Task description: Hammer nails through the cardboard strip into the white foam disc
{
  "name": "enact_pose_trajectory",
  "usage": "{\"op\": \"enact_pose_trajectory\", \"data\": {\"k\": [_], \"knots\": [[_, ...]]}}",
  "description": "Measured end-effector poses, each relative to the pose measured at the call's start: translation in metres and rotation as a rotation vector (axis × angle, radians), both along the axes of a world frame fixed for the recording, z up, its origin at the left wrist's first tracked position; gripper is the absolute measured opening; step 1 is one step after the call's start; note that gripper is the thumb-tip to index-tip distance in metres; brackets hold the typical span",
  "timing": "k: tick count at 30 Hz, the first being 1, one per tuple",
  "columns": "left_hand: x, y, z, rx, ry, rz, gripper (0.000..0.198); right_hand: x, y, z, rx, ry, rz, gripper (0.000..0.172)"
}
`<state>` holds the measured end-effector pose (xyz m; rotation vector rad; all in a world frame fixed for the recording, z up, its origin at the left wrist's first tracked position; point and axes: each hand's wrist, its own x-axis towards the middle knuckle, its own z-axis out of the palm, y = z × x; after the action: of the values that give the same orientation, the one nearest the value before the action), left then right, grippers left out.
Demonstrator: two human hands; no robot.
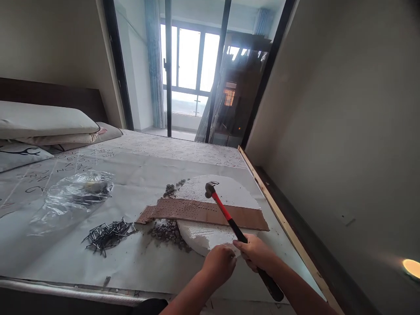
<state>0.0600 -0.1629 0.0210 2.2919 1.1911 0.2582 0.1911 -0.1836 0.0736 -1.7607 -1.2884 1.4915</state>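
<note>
My right hand [256, 253] is wrapped round the black grip of a claw hammer [226, 214] with a red neck. The hammer's metal head points away, above a brown perforated strip [210, 213] that looks like cardboard. Close beside it, my left hand [219, 262] is closed, fingers curled together; whatever it may hold is hidden. Both hands are over the near edge of a white round slab [200, 238], on which the strip lies. To the left is a heap of nails [108, 234]. Small grey pieces [169, 234] lie at the slab's left side.
A clear plastic bag [75, 194] with dark contents rests at the left on the grey sheet [131, 267]. A wooden rail [278, 210] runs along the right edge near the wall. Pillows [46, 120] are piled at the far left, and a sliding glass door stands behind.
</note>
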Motion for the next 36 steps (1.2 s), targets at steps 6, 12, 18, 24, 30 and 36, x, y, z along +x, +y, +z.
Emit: {"op": "enact_pose_trajectory", "data": {"k": [6,12,18,24,30,36], "knots": [[-0.012,0.013,0.0,0.049,-0.001,0.053,0.031,0.0,-0.001,-0.01,-0.167,0.014,0.027,0.025],[-0.029,0.043,0.003,0.278,0.109,0.29,0.04,0.001,0.0,0.016,-0.088,-0.013,0.027,0.03],[-0.028,0.052,-0.013,0.192,0.221,0.296,0.057,-0.006,0.006,-0.003,-0.173,-0.013,0.004,0.023],[-0.031,0.051,-0.012,0.174,0.208,0.27,0.056,-0.011,0.008,-0.04,-0.224,0.044,-0.074,0.019],[-0.029,0.051,-0.009,0.138,0.203,0.285,0.064,-0.009,0.01,-0.022,-0.132,-0.004,0.002,0.019],[-0.027,0.052,-0.007,0.111,0.216,0.287,0.063,-0.021,0.013,-0.013,-0.128,0.021,0.002,0.02]]}}
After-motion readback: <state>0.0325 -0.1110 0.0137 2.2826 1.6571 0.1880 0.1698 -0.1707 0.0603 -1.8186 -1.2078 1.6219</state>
